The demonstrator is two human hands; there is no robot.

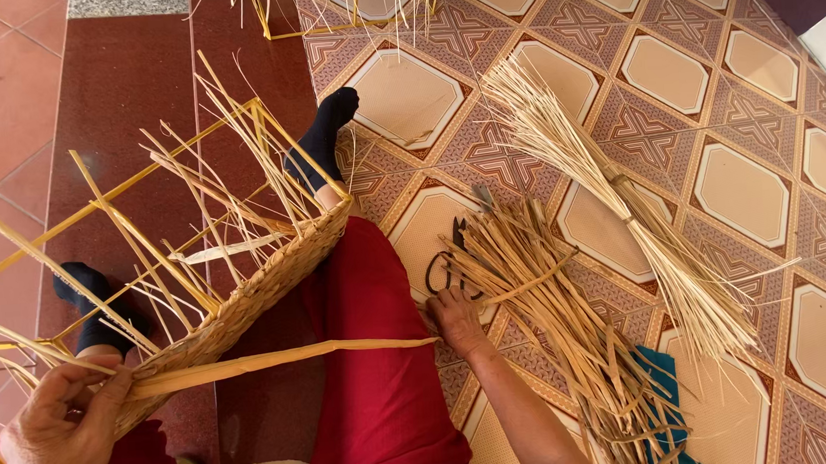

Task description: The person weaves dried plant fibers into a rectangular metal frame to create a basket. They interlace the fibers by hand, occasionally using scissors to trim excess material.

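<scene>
Coarse woven straw basket (245, 304), dry matt reed strips (572, 337), glossy patterned floor tiles (745, 193)

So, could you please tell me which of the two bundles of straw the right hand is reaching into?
The right hand touches the flat, broad-strip pile beside the scissors, not the thin, tied bundle farther away.

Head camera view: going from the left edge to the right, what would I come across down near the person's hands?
Left hand gripping a flat straw strip → half-woven basket on a yellow wire frame → red garment → right hand → scissors → pile of flat straw strips → tied bundle of thin straw.
</scene>
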